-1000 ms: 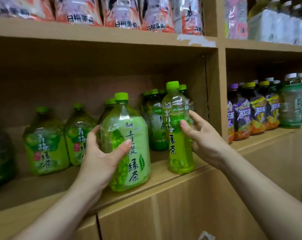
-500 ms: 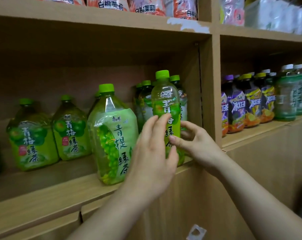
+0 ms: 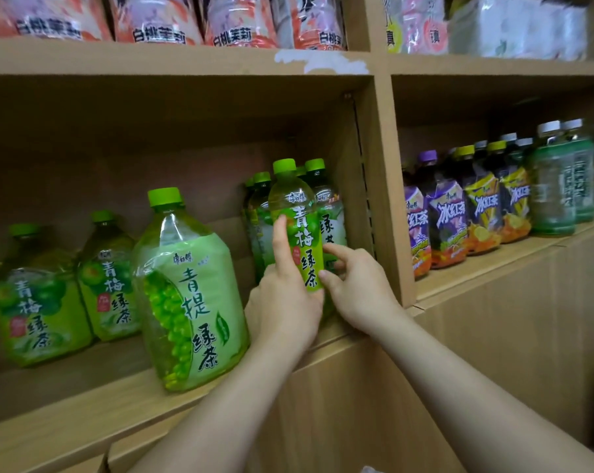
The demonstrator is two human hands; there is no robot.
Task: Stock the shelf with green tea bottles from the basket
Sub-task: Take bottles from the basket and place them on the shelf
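A slim green tea bottle (image 3: 297, 220) with a green cap stands at the front right of the middle shelf (image 3: 84, 414). My left hand (image 3: 283, 307) wraps its lower part, one finger lying straight up the bottle's left side. From the right, my right hand (image 3: 355, 290) holds the same bottle, thumb on the label and index finger on its side. More slim green bottles (image 3: 259, 220) stand right behind it. A large green tea jug (image 3: 193, 302) stands just left of my hands. The basket is out of view.
Two more large green jugs (image 3: 39, 302) sit further left and deeper on the shelf. A wooden divider (image 3: 380, 199) closes the compartment on the right; beyond it stand purple and yellow iced tea bottles (image 3: 452, 216). Pink-labelled packs (image 3: 159, 18) fill the shelf above.
My left hand let go of the large jug, crossed to the right and took hold of the slim bottle. My right hand stayed on that bottle.
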